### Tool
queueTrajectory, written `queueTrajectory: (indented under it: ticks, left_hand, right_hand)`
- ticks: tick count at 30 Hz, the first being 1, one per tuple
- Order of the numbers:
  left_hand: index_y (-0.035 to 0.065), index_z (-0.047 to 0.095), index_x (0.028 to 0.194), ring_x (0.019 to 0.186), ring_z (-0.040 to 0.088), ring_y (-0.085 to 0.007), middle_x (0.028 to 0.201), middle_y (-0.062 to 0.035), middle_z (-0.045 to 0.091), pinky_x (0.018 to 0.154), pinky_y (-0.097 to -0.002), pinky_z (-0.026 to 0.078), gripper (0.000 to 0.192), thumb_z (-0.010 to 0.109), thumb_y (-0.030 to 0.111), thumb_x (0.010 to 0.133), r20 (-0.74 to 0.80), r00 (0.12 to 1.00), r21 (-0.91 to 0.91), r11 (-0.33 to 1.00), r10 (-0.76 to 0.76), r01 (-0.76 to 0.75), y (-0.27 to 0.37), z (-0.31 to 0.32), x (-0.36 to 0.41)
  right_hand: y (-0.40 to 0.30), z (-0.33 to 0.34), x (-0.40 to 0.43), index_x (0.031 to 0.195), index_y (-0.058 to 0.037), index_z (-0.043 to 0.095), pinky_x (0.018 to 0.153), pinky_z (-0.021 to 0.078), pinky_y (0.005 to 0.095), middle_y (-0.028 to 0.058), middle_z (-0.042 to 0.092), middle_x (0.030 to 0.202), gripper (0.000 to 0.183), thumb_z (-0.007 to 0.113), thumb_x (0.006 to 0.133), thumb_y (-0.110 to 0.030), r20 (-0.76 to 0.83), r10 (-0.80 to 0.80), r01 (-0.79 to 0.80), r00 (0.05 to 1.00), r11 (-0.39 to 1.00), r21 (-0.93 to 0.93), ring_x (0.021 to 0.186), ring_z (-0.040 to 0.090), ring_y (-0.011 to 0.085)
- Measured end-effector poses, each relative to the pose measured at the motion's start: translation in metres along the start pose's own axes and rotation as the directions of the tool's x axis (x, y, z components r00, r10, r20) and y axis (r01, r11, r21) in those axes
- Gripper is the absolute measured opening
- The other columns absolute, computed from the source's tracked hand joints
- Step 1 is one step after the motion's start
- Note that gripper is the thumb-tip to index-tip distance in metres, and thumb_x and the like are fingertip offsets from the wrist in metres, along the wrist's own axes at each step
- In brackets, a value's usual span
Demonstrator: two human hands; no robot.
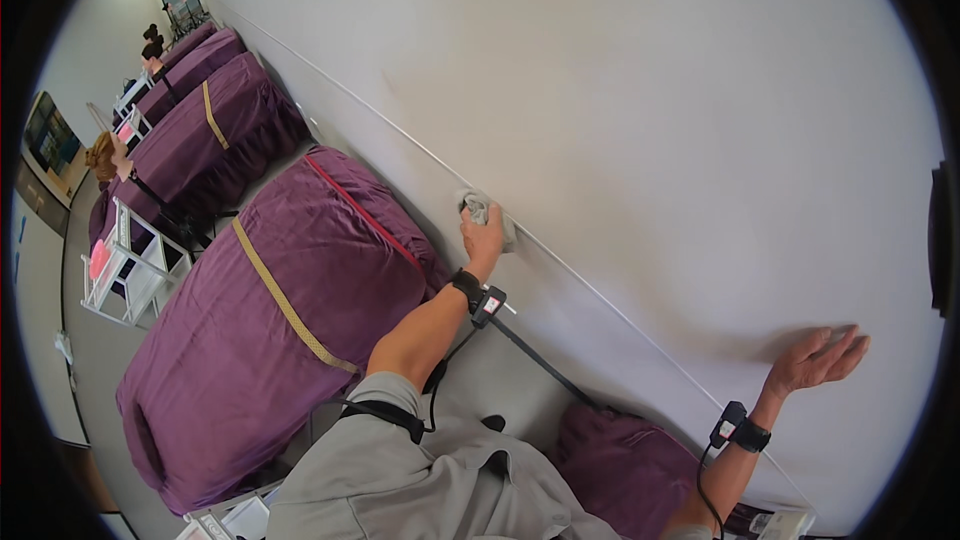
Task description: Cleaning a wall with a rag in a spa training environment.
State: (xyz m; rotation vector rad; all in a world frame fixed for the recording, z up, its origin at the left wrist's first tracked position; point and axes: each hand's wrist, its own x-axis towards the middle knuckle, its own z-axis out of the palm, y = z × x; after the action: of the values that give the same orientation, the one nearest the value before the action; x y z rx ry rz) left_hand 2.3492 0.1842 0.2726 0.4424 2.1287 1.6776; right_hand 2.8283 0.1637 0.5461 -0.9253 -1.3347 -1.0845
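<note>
My left hand [484,236] grips a crumpled grey cloth [475,202] and presses it to the pale wall [675,127]. The cloth lies across a thin white strip [600,296] that runs along the wall. Further right, my right hand [817,361] holds nothing, its fingers apart and close to the wall; whether they touch it I cannot tell. Each wrist wears a black strap with a small device, and a cable [433,405] runs from the left one.
Beside my left arm stands a bed with a purple cover [247,330]. Several similar beds [217,112] line the wall beyond. White trolleys [135,262] and mannequin heads [112,157] on stands are at their ends. Another purple-covered piece [630,465] is below my right arm.
</note>
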Motion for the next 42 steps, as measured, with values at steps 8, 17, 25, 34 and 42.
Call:
queueTrajectory:
  ticks: [8,17,25,34,42]
  left_hand:
    - [-0.0055,0.033,0.147,0.127,0.048,-0.0449,0.135,-0.0331,0.047,0.107,-0.0443,0.040,0.092,0.063,0.056,0.086,0.261,0.960,0.006,0.995,-0.102,0.105,-0.039,0.031,-0.093]
    - [-0.0096,0.042,0.140,0.124,0.055,-0.0362,0.131,-0.0282,0.057,0.104,-0.0388,0.044,0.088,0.073,0.048,0.081,0.600,0.799,0.078,0.997,-0.042,-0.006,-0.045,0.038,-0.186]
    - [-0.0096,0.047,0.137,0.096,0.064,-0.0158,0.111,-0.0125,0.068,0.085,-0.0299,0.052,0.077,0.078,0.036,0.084,0.928,0.342,0.080,0.977,-0.145,0.197,-0.040,0.005,-0.223]
    - [-0.0012,0.033,0.150,0.126,0.050,-0.0188,0.140,-0.0126,0.051,0.107,-0.0336,0.039,0.082,0.058,0.055,0.096,0.899,-0.031,0.412,0.820,-0.437,0.398,-0.117,-0.088,-0.221]
    - [-0.0007,0.023,0.154,0.141,0.033,-0.0258,0.153,-0.0176,0.033,0.115,-0.0435,0.028,0.091,0.045,0.066,0.096,0.825,-0.104,0.520,0.673,-0.556,0.526,-0.179,-0.178,-0.176]
  right_hand:
    - [0.009,-0.008,-0.003,0.136,0.0027,0.054,0.113,0.0351,0.0430,0.0191,0.035,0.153,0.042,0.057,0.098,-0.013,0.067,0.001,0.001,0.998,1.000,-0.022,0.141,0.032,0.0314]
    - [-0.004,-0.013,0.001,0.135,0.0013,0.056,0.112,0.0377,0.0413,0.0175,0.039,0.150,0.042,0.063,0.095,-0.010,0.153,0.040,-0.046,0.987,0.998,0.038,0.140,0.035,0.0298]
    - [-0.106,-0.106,-0.148,0.137,0.0035,0.052,0.105,0.0430,0.0393,0.0217,0.058,0.134,0.051,0.068,0.089,-0.007,0.940,0.135,-0.666,0.312,0.737,0.115,0.124,0.056,0.0315]
    - [-0.232,-0.159,-0.294,0.151,0.0097,0.024,0.115,0.0312,0.0378,0.0288,0.039,0.150,0.092,0.067,0.092,-0.047,0.823,-0.078,-0.811,-0.563,0.245,-0.531,0.142,0.037,0.0326]
    - [-0.321,-0.179,-0.315,0.151,0.0100,0.022,0.117,0.0286,0.0404,0.0310,0.034,0.152,0.098,0.070,0.088,-0.046,0.658,-0.214,-0.682,-0.722,0.379,-0.625,0.146,0.031,0.0371]
